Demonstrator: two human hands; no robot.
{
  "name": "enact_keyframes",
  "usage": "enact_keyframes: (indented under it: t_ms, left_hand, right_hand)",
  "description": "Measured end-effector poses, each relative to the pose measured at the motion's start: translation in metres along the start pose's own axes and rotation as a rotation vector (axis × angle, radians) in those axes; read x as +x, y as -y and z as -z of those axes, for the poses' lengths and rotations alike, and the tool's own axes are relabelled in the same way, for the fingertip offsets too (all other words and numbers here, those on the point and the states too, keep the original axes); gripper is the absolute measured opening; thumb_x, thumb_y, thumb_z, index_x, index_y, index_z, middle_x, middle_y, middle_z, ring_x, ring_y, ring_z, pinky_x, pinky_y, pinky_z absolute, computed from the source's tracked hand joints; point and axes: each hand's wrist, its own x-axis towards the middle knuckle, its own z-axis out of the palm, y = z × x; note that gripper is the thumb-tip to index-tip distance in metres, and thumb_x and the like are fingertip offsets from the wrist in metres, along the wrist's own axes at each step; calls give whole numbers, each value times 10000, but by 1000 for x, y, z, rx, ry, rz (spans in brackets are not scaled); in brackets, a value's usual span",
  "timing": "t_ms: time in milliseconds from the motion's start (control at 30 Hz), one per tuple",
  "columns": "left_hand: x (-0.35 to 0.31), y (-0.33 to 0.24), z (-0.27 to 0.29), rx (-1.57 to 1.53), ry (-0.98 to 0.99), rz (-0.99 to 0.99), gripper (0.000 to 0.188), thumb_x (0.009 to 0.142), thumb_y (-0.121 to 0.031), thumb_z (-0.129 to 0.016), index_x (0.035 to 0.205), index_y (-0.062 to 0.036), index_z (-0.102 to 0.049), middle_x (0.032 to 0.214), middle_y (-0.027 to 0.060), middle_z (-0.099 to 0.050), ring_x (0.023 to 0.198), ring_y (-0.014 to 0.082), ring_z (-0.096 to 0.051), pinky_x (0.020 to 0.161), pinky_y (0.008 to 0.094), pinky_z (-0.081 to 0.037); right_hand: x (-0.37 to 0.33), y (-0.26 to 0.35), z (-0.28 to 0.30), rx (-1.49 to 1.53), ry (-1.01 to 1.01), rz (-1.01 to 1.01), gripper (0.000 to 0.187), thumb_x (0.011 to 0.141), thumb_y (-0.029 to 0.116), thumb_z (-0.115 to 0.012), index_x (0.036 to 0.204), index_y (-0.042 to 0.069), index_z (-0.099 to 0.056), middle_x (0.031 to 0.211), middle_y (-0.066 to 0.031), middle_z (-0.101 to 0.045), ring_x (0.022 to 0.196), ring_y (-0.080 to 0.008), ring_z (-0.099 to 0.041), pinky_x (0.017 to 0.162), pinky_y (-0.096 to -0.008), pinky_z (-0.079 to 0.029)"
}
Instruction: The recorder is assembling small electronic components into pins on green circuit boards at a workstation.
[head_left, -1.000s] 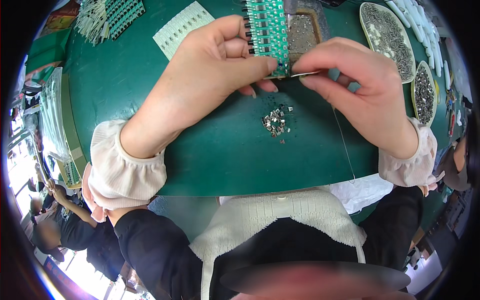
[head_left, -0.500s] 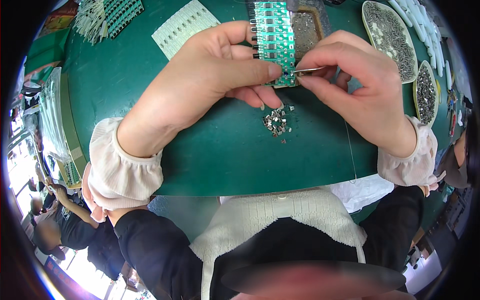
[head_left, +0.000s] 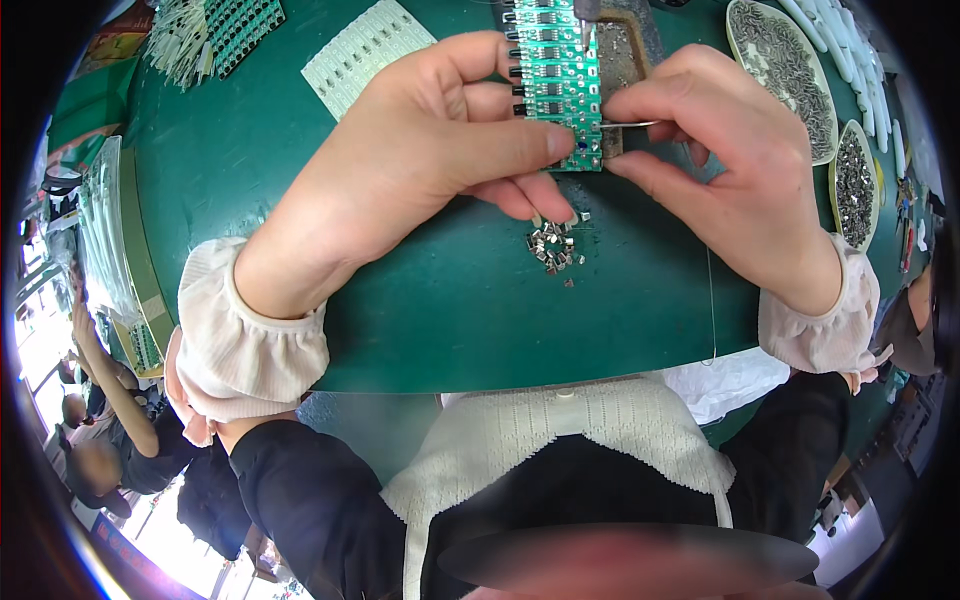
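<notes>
Two hands: both bare, both at work on one green circuit board (head_left: 580,90), which seems to be lifted above the green table (head_left: 450,340).

Left hand (head_left: 430,150): grasping the board, thumb pressed on its face near the close end, other fingers along the left edge and underneath. The grip looks steady; firm but light pressure would suit, as the black pieces along that edge could bend.

Right hand (head_left: 735,160): grasping a thin metal rod (head_left: 630,125), with thumb and forefinger tips parted beside the board's right edge. Which fingers carry the rod cannot be told.

Rod tip: at the right edge, level with the left thumb; contact is too small to judge. Short, controlled strokes would probably serve best, lest it skid across the solder spots.

Board position: long side running away from the person, far part beside a shallow brown tray (head_left: 655,45). A steady angle would likely help the rod meet the same spot.

Metal bits (head_left: 553,262): a loose pile on the table, just below the left fingertips. Keeping those fingers high should avoid scattering it.

Fine strand (head_left: 713,310): below the right hand, near the sleeve (head_left: 815,320); it could snag.
</notes>
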Motion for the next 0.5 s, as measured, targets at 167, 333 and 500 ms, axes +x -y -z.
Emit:
enact_keyframes:
  t_ms: [167,333,500]
  left_hand:
    - [0,2,-1,42,-18,-63,376,906,-25,-657,1260,-18,-533,920,57,-693,681,176,-708,575,220,-553]
    - [-3,2,-1,92,-107,-80,376,906,-26,-651,1261,-19,-528,876,60,-690,652,155,-691,552,213,-528]
    - [-2,-22,-1,-32,-10,77,381,925,15,-614,1276,0,-467,953,89,-690,752,158,-698,667,235,-567]
  right_hand:
    - [2,-1,1,3,-23,43,331,677,-63,-785,983,22,-692,864,-65,-617,739,-157,-604,594,-253,-488]
    - [4,-2,1,2,-32,68,328,685,-59,-785,988,23,-692,868,-64,-617,745,-159,-606,595,-253,-489]
    - [4,-3,5,0,1,38,349,690,-65,-778,1016,33,-698,887,-44,-612,758,-131,-602,575,-225,-450]
